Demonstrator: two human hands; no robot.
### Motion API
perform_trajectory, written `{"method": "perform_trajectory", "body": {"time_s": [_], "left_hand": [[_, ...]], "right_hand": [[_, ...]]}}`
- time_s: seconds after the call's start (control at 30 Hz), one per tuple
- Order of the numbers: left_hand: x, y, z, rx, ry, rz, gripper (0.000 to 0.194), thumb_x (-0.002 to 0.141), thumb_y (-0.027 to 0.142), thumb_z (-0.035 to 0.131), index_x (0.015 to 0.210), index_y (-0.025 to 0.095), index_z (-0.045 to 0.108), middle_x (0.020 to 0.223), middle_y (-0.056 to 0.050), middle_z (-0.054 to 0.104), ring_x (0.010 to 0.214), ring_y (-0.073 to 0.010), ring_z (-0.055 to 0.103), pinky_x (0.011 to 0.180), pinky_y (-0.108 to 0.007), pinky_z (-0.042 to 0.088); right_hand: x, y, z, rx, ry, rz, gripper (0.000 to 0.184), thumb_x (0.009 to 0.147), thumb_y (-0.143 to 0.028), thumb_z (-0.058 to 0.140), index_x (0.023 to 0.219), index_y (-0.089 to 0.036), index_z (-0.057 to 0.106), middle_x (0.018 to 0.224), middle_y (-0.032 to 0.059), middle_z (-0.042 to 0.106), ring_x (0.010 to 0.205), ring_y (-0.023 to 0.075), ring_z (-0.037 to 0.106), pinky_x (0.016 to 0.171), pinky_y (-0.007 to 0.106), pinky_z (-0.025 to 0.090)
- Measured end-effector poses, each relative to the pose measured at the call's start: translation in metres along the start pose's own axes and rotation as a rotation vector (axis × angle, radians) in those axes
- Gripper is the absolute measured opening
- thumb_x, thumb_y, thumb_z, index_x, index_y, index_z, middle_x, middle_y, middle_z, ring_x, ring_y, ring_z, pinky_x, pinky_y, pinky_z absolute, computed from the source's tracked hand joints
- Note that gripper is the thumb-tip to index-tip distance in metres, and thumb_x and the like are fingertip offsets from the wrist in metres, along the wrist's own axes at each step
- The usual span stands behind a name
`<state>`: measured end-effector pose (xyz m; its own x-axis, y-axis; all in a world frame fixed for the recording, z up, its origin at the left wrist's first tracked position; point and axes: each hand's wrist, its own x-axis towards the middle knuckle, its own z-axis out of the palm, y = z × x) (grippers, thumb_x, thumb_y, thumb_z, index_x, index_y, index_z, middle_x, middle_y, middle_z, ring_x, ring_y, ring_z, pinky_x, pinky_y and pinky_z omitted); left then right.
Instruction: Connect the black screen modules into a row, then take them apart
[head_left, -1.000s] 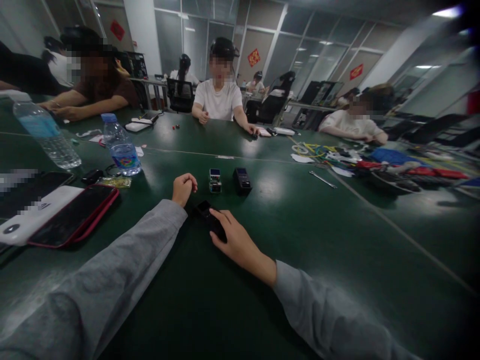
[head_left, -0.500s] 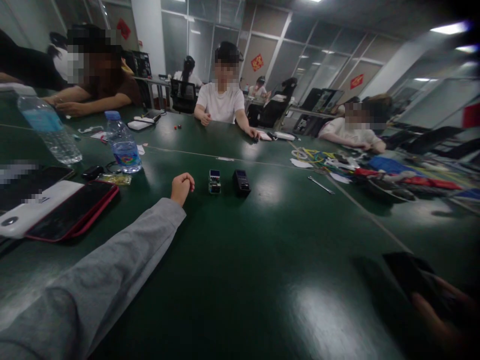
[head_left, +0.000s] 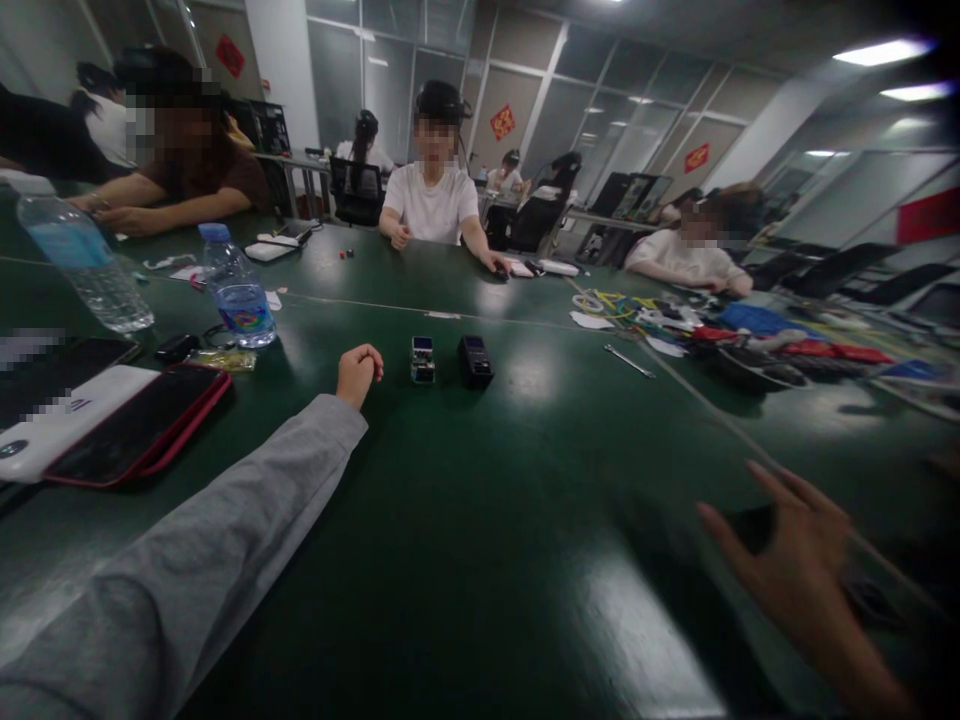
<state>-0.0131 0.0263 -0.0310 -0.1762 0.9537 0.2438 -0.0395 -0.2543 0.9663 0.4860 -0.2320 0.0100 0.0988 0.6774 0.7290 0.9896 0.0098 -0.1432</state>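
Black boxy device (head_left: 475,361): sitting on the green worktop (head_left: 450,520), its screen side tilting up toward the wearer; neither hand is touching it.
Small screened gadget (head_left: 422,360): sitting just left of the black boxy device, with bare green showing between the two.
Left hand (head_left: 358,375): lying left of the black boxy device, past the small screened gadget; its grip is narrow, the fingers curling loosely inward, and I'm not seeing anything in it, though the palm is hiding from me.
Right hand (head_left: 796,555): showing blurred, well to the right and on the wearer's side of the black boxy device; its grip is wide, the thumb standing far from the fingers.
Dark object (head_left: 874,602): lying beside the right hand, also well right of the black boxy device; it is too dim to name, and I can't tell whether the hand is touching it.
Step at the right hand: I'm judging it is either releasing the dark object or preparing to take it; this view isn't settling which.
Next move: taking the object would be calling for narrowing the fingers around it; leaving it, for lifting away without nudging it.
Wrench (head_left: 628,361): lying right of the black boxy device, well apart.
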Motion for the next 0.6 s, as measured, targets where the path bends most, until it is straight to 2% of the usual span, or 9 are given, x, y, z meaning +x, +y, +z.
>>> {"method": "perform_trajectory", "body": {"time_s": [0.03,0.07,0.13,0.2,0.3,0.37,0.43,0.53,0.6], "left_hand": [[0.000,0.000,0.000,0.000,0.002,0.001,0.017,0.061,0.007,0.040,0.057,0.017,0.053,0.048,0.003,0.051,0.044,-0.0087,0.048,0.045,-0.018,0.037],[0.000,0.001,0.000,-0.001,0.004,0.001,0.018,0.061,0.006,0.040,0.057,0.017,0.053,0.048,0.003,0.051,0.044,-0.0087,0.048,0.045,-0.018,0.037],[-0.001,0.001,0.000,-0.005,0.004,-0.002,0.018,0.062,0.006,0.040,0.057,0.017,0.053,0.048,0.003,0.051,0.044,-0.0088,0.048,0.045,-0.019,0.037],[-0.001,0.001,0.000,-0.006,-0.003,-0.010,0.017,0.062,0.006,0.041,0.057,0.017,0.054,0.049,0.003,0.051,0.044,-0.0087,0.048,0.045,-0.018,0.038],[-0.001,0.001,0.000,-0.009,-0.007,-0.015,0.017,0.062,0.007,0.041,0.057,0.017,0.053,0.050,0.003,0.052,0.045,-0.0084,0.049,0.045,-0.018,0.038],[-0.002,0.003,0.002,-0.013,-0.011,-0.019,0.017,0.062,0.007,0.042,0.056,0.017,0.053,0.049,0.003,0.052,0.045,-0.0085,0.049,0.045,-0.018,0.038],[-0.003,0.006,0.003,-0.006,-0.013,-0.021,0.017,0.062,0.007,0.042,0.055,0.017,0.053,0.048,0.003,0.051,0.044,-0.0085,0.048,0.045,-0.018,0.038],[-0.004,0.009,0.005,0.008,-0.005,-0.013,0.018,0.061,0.006,0.041,0.054,0.017,0.053,0.046,0.003,0.051,0.043,-0.0083,0.047,0.045,-0.019,0.038],[-0.003,0.009,0.006,0.008,-0.010,-0.008,0.018,0.062,0.006,0.040,0.054,0.017,0.053,0.047,0.003,0.051,0.043,-0.0085,0.048,0.045,-0.019,0.038]], "right_hand": [[0.006,-0.028,0.012,0.049,-0.111,-0.042,0.070,0.091,-0.068,0.047,0.147,-0.027,0.040,0.142,0.0204,0.041,0.135,0.0397,0.035,0.103,0.063,0.035],[0.011,-0.059,0.025,0.116,-0.163,-0.114,0.066,0.093,-0.064,0.045,0.146,-0.025,0.039,0.144,0.0187,0.039,0.135,0.0394,0.035,0.103,0.064,0.035],[0.019,-0.123,0.054,0.237,-0.363,-0.250,0.061,0.097,-0.055,0.045,0.149,-0.024,0.033,0.152,0.0159,0.029,0.138,0.0364,0.032,0.104,0.062,0.037],[0.029,-0.181,0.083,0.333,-0.504,-0.403,0.060,0.099,-0.048,0.045,0.151,-0.024,0.027,0.156,0.0134,0.022,0.142,0.0322,0.026,0.109,0.057,0.035],[0.052,-0.246,0.125,0.378,-0.542,-0.563,0.064,0.099,-0.039,0.049,0.153,-0.022,0.019,0.160,0.0104,0.013,0.148,0.0277,0.012,0.118,0.052,0.023],[0.068,-0.271,0.149,0.376,-0.495,-0.589,0.066,0.099,-0.036,0.050,0.154,-0.020,0.017,0.161,0.0104,0.012,0.148,0.0263,0.008,0.120,0.051,0.018],[0.079,-0.284,0.165,0.381,-0.466,-0.583,0.064,0.099,-0.036,0.051,0.152,-0.018,0.020,0.159,0.0116,0.018,0.148,0.0264,0.011,0.119,0.051,0.020],[0.085,-0.285,0.175,0.411,-0.456,-0.558,0.048,0.097,-0.037,0.055,0.139,-0.017,0.042,0.147,0.0136,0.039,0.141,0.0288,0.028,0.114,0.049,0.033],[0.083,-0.279,0.175,0.442,-0.404,-0.494,0.039,0.095,-0.038,0.058,0.126,-0.016,0.050,0.135,0.0150,0.047,0.133,0.0305,0.039,0.108,0.048,0.041]]}}
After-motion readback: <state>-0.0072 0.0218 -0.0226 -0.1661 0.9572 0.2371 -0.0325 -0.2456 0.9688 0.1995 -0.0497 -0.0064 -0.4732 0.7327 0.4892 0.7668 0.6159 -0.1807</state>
